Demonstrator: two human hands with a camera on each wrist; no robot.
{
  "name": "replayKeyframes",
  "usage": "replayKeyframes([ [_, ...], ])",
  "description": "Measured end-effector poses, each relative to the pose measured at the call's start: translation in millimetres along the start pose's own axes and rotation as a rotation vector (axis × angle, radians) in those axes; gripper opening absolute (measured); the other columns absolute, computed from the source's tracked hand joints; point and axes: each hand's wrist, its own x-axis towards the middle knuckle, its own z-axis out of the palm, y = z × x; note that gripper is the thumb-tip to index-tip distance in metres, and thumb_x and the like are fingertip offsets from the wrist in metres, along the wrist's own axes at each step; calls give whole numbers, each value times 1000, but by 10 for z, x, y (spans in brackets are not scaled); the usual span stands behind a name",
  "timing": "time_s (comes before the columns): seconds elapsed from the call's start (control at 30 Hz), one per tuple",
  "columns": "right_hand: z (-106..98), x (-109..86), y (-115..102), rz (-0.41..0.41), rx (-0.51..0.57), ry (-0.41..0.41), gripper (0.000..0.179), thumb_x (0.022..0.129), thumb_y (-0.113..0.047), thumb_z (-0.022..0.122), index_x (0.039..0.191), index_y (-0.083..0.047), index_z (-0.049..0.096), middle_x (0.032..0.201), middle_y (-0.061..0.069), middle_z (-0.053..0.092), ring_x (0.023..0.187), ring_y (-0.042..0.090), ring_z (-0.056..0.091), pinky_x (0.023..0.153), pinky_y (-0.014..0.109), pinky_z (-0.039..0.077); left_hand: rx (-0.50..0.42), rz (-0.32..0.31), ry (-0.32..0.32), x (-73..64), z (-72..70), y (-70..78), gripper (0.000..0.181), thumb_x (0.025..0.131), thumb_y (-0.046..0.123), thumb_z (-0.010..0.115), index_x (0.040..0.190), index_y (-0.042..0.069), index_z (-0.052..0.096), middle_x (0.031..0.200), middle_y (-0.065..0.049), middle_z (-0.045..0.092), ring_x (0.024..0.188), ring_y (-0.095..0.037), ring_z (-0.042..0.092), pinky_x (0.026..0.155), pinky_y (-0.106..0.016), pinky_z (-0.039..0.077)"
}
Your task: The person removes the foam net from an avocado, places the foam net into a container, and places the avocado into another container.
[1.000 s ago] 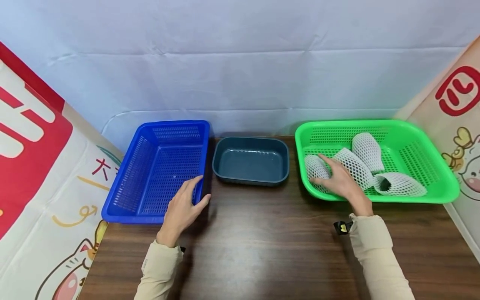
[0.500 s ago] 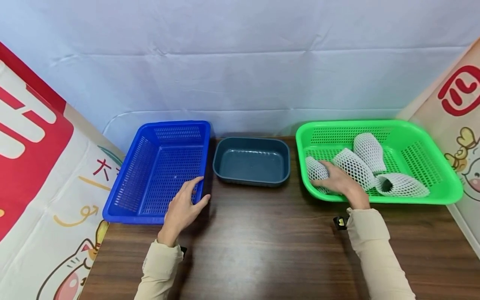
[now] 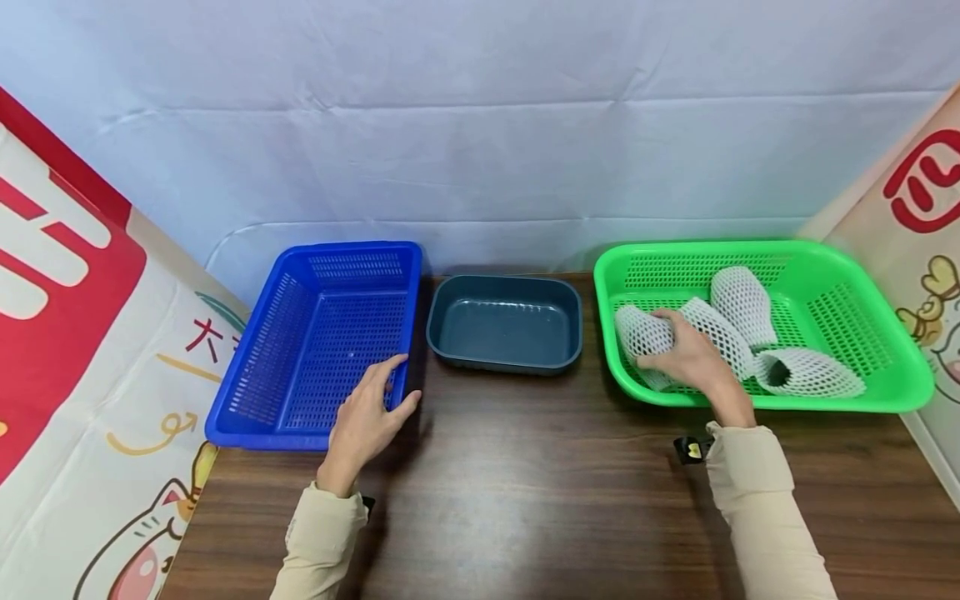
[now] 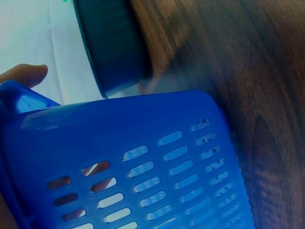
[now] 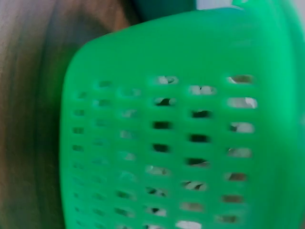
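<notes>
My right hand (image 3: 688,354) is inside the green basket (image 3: 892,367), thumb and fingers gripping a white foam net sleeve (image 3: 643,333) at its left end. Whatever that sleeve wraps is hidden. Beside the hand lie more foam net sleeves: a middle one (image 3: 720,333), one behind it (image 3: 742,304), and one at the front (image 3: 813,372) with a dark opening. My left hand (image 3: 367,417) rests at the front right corner of the blue basket (image 3: 408,308), fingers loosely spread at the rim and thumb apart. In the left wrist view, a fingertip (image 4: 26,74) shows past the blue rim.
Between the two baskets stands a dark teal tub (image 3: 504,362), with nothing seen in it. All three containers stand at the back of the brown wooden table (image 3: 510,483), before a white cloth wall (image 3: 465,167). Printed panels flank both sides.
My right hand has closed round the leftmost foam net sleeve, which has now lifted and tilted slightly. The left hand has stayed at the blue basket's rim.
</notes>
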Motion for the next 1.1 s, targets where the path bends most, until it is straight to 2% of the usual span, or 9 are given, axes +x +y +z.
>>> replayKeyframes([
  [0.07,-45,-60,-23,-22,10,36,96,87,-37,73,158,-9,15,154,38,23,133,60,32,99,74,34,2,1,2,-1,-4,5,60,91,35,70,145,21,49,132,-10,59,100,-24,64,63,-40,52],
  [0.17,-94,-154,-81,-76,15,112,96,84,-34,77,158,-9,19,151,37,29,127,59,40,94,71,41,11,2,7,-1,-8,11,59,91,36,69,145,22,49,134,-10,58,98,-25,64,65,-43,53],
  [0.37,-98,-369,-279,-202,-9,264,88,80,-23,81,152,-11,33,142,32,44,112,51,55,80,62,51,25,4,21,8,-15,16,59,91,38,69,144,22,49,138,-11,57,112,-32,64,75,-53,55],
  [0.53,-5,-545,-475,-291,-23,312,86,76,-21,83,150,-13,39,140,29,49,111,47,56,82,62,49,20,-4,13,12,-15,29,59,92,38,68,145,22,48,140,-11,56,116,-33,63,78,-54,55],
  [0.7,184,-685,-609,-350,0,299,85,74,-15,84,148,-13,42,142,26,49,115,45,56,86,63,50,23,-6,10,13,-7,39,60,92,38,68,145,22,48,141,-11,55,118,-33,62,80,-55,55],
  [0.87,466,-807,-691,-424,63,190,87,71,-11,85,147,-15,42,140,23,51,113,43,60,85,58,55,36,-5,13,10,2,51,60,92,38,68,145,22,48,140,-11,56,120,-33,61,81,-56,54],
  [0.93,602,-847,-704,-469,45,176,88,69,-12,86,145,-15,44,138,20,54,113,38,61,86,55,56,42,-9,9,4,3,55,59,92,38,68,146,22,48,141,-11,56,121,-33,60,81,-56,54],
  [1.1,932,-889,-687,-558,-72,202,88,64,-15,89,142,-16,49,133,10,59,114,27,61,91,49,54,52,-23,2,-16,-1,56,60,92,39,67,146,22,47,142,-11,55,123,-34,59,83,-57,54],
])
